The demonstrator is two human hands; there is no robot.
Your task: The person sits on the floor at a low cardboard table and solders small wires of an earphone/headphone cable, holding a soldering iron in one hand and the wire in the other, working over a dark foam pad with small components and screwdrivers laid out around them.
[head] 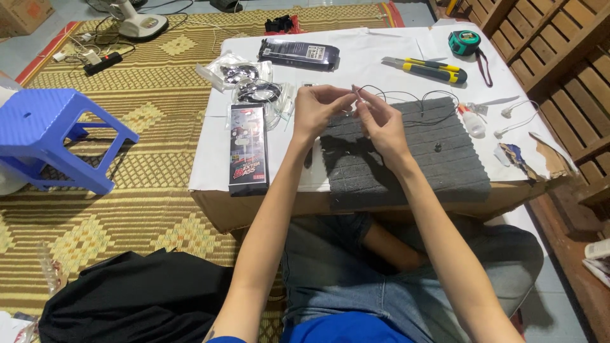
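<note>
Far to the left of my hands stands a blue plastic stool (47, 136). Just left of my left hand (316, 111) lies a long black-and-red package (247, 149), with clear bagged cables (254, 89) above it. Both hands meet fingertip to fingertip, pinching a thin black wire (406, 100) over the grey foam pad (406, 159). Right of my right hand (381, 124) sit a small white bottle (473, 122) and a yellow utility knife (426, 68).

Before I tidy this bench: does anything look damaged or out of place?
Yes: torn brown cardboard scraps lie ragged at the table's right edge. Otherwise, nothing looks spilled or broken.
</note>
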